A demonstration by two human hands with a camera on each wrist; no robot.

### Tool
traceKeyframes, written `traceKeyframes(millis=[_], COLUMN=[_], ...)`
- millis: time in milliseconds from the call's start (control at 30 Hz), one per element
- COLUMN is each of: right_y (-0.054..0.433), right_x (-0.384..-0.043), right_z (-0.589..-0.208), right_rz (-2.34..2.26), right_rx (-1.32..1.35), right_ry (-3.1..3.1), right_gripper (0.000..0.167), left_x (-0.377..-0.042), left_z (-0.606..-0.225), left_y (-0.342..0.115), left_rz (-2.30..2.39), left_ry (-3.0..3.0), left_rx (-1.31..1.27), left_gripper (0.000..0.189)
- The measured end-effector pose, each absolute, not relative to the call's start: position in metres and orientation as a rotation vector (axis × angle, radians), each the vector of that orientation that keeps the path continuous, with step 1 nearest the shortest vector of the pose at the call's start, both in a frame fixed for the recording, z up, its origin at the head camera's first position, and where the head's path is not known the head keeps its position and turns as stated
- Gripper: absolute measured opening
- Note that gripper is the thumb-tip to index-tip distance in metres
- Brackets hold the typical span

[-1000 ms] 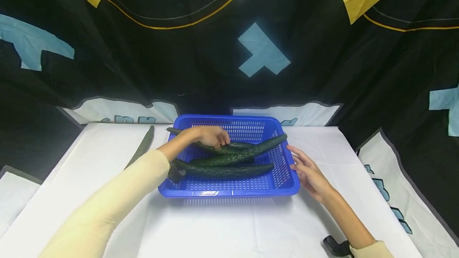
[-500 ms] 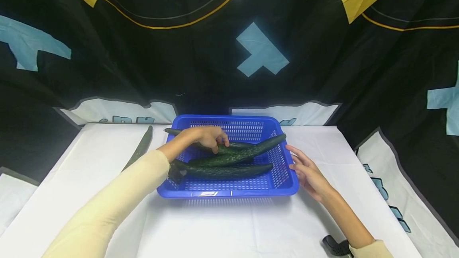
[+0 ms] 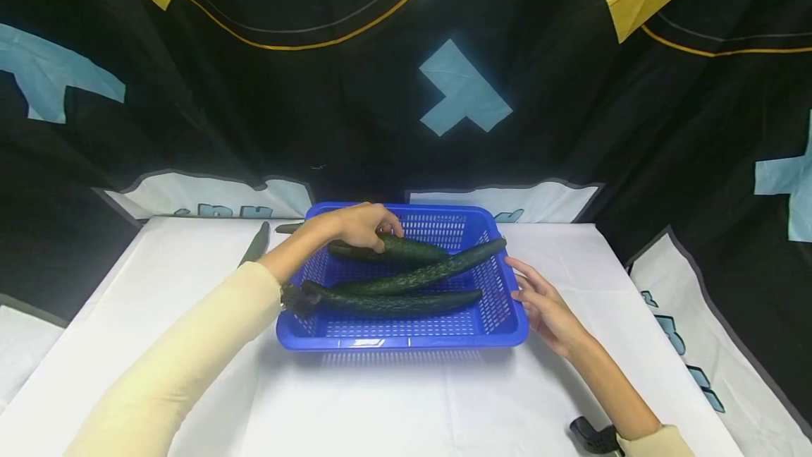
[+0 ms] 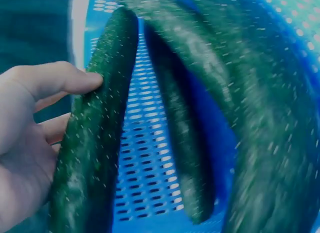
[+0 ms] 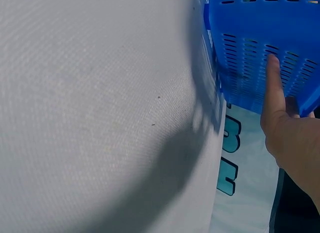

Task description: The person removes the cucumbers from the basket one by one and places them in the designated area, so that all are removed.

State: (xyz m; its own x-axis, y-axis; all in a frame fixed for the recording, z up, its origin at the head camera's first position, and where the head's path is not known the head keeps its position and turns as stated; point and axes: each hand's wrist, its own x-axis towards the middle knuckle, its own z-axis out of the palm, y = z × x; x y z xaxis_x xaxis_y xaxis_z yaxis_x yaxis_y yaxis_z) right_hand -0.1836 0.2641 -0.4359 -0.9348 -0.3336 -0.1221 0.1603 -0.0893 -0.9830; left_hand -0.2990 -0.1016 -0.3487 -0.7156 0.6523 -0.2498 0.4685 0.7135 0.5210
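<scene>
My left hand (image 3: 364,224) grips a dark green cucumber (image 3: 412,250) over the back part of a blue plastic basket (image 3: 412,343). In the left wrist view, the thumb lies on top of this cucumber (image 4: 95,128) and the fingers are partly hidden behind it. Its thin end sticks out past the basket's left side. Two more cucumbers lie in front: one slants up against the right rim (image 3: 425,277), the other lies along the front (image 3: 400,303). My right hand (image 3: 548,309) holds the basket's right rim, one finger pressed against the slotted outer wall (image 5: 240,68).
Another cucumber (image 3: 256,244) lies on the white table (image 3: 380,407) to the left of the basket, partly behind my left arm. A dark patterned curtain (image 3: 285,111) hangs behind the table. A black device (image 3: 593,436) sits at my right wrist.
My left hand has moved back and slightly left with its cucumber, away from the slanted one, opening a gap between them. The right hand and basket stay put.
</scene>
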Motion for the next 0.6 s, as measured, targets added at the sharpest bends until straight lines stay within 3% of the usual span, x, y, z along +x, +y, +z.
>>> traceKeyframes(millis=[600], right_y=[0.263], right_x=[-0.182], right_z=[-0.433], right_rz=[-2.091], right_rx=[-0.163], right_ry=[1.859], right_gripper=[0.067], left_x=[-0.263], left_z=[-0.316], left_y=[-0.179], left_rz=[0.911], left_ry=[2.818], left_rx=[0.705], left_gripper=[0.043])
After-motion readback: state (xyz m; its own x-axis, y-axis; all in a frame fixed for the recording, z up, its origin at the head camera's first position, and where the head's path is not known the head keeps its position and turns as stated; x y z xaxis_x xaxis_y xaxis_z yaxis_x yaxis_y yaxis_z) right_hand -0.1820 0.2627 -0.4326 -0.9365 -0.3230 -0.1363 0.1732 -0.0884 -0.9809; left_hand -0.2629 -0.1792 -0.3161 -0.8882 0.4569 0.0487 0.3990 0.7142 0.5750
